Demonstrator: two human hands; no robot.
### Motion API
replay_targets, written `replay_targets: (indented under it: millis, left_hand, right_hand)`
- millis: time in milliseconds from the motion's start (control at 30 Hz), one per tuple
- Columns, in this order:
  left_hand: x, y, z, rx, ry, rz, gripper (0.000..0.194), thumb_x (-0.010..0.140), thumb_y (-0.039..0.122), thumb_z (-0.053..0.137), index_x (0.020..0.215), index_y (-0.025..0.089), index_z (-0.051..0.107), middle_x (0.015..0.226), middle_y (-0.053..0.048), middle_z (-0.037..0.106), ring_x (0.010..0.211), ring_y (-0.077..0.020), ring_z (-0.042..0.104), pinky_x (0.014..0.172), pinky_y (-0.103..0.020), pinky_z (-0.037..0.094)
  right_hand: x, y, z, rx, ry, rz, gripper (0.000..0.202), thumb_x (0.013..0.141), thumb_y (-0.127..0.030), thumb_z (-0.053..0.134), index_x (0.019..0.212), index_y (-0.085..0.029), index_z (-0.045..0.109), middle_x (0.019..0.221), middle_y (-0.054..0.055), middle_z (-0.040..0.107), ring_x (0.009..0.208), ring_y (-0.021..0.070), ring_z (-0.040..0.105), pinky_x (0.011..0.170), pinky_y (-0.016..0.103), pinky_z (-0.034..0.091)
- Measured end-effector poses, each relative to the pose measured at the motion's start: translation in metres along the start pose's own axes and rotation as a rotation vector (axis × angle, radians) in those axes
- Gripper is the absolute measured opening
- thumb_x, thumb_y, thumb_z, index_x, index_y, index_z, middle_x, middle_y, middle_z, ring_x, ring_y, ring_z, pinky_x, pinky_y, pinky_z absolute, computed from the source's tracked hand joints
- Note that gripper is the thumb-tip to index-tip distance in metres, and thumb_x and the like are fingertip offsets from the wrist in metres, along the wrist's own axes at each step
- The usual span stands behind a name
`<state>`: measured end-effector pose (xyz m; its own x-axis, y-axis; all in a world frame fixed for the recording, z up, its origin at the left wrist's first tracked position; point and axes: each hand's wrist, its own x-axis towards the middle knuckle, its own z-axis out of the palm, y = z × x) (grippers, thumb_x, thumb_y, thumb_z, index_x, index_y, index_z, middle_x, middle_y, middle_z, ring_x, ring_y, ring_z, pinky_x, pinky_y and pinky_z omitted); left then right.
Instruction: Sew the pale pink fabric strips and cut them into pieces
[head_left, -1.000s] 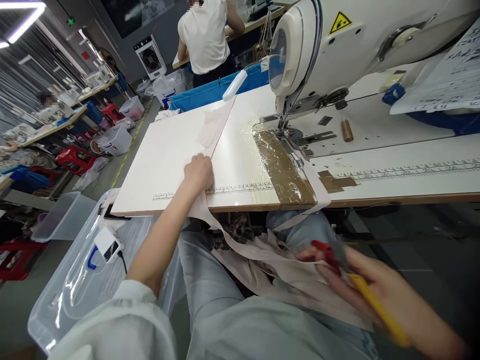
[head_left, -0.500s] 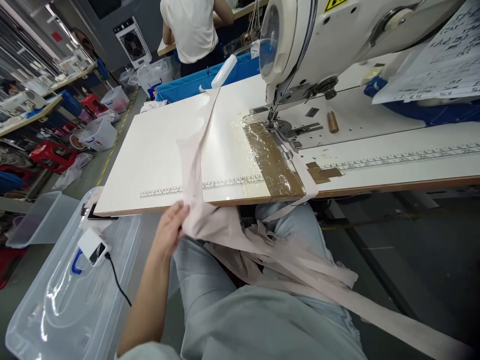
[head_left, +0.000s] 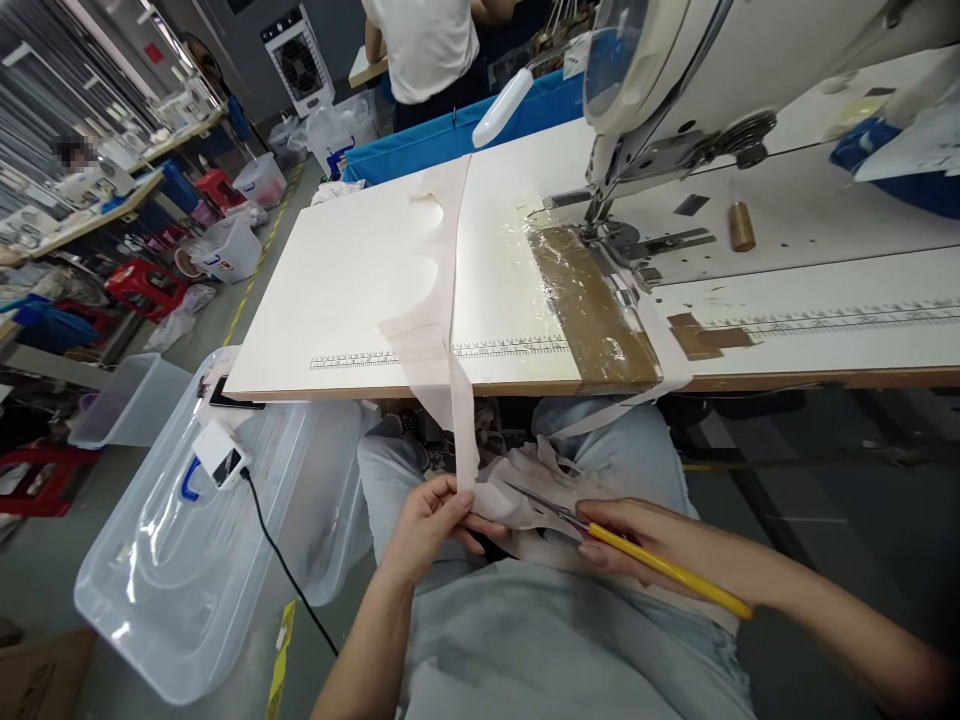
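The thumb and fingers of the left hand pinch the lower end of a pale pink fabric strip, while those of the right hand are closed around yellow-handled scissors. The scissors lie slantwise over the lap, their blades pointing toward the left hand and away from the body, the yellow handle running back toward the right wrist. The strip's long axis runs nearly straight away from the left hand, up over the table's front edge and across the white table; on the tabletop its left side is wide and scalloped, its right side straight. Bunched fabric fills the lap beneath the blades, and a narrow band drops from the sewing machine over the edge. Brown tape covers the tabletop between strip and machine. To the left sits a clear lidded box with a white device on top. Beyond the table is a person in white. Both forearms reach inward from the sides, the left palm turned partly up, the right hand's back uppermost.
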<state>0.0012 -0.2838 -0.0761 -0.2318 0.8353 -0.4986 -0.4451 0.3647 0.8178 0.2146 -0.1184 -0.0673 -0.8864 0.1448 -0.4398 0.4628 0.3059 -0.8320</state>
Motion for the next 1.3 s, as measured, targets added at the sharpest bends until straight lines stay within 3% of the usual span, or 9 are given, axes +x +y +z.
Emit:
replay_targets:
  millis: [100, 267, 600, 1300]
  left_hand:
    - [-0.002, -0.001, -0.004, -0.011, 0.031, -0.009, 0.047, 0.074, 0.055, 0.077, 0.086, 0.012, 0.063, 0.069, -0.009, 0.074, 0.067, -0.0211, 0.074, 0.052, -0.021, 0.054]
    - [-0.002, -0.004, -0.009, -0.034, 0.046, -0.026, 0.048, 0.073, 0.056, 0.077, 0.085, 0.012, 0.064, 0.065, -0.007, 0.073, 0.059, -0.0189, 0.072, 0.052, -0.021, 0.054]
    - [0.002, -0.008, -0.012, -0.048, 0.081, -0.012, 0.048, 0.069, 0.056, 0.079, 0.080, 0.012, 0.065, 0.060, -0.006, 0.071, 0.052, -0.0173, 0.069, 0.048, -0.019, 0.051]
    - [0.002, -0.009, -0.008, -0.009, 0.094, 0.016, 0.049, 0.071, 0.059, 0.077, 0.078, 0.012, 0.066, 0.054, -0.005, 0.067, 0.048, -0.0174, 0.066, 0.048, -0.022, 0.048]
  right_hand:
    - [0.026, -0.018, -0.013, -0.059, -0.136, -0.041, 0.047, 0.085, -0.064, 0.048, 0.069, -0.022, 0.036, 0.066, -0.004, 0.034, 0.061, 0.0140, 0.034, 0.057, 0.027, 0.027]
    - [0.045, -0.030, -0.019, -0.220, -0.146, -0.040, 0.048, 0.084, -0.064, 0.045, 0.065, -0.022, 0.032, 0.062, -0.003, 0.035, 0.058, 0.0138, 0.034, 0.053, 0.027, 0.024]
    - [0.049, -0.029, -0.011, -0.558, 0.055, -0.089, 0.042, 0.085, -0.059, 0.048, 0.065, -0.023, 0.038, 0.061, 0.001, 0.051, 0.054, 0.0175, 0.046, 0.051, 0.028, 0.024]
    - [0.047, -0.022, -0.001, -0.606, 0.155, -0.071, 0.045, 0.086, -0.057, 0.050, 0.061, -0.022, 0.036, 0.058, 0.003, 0.059, 0.053, 0.0187, 0.054, 0.050, 0.028, 0.021]
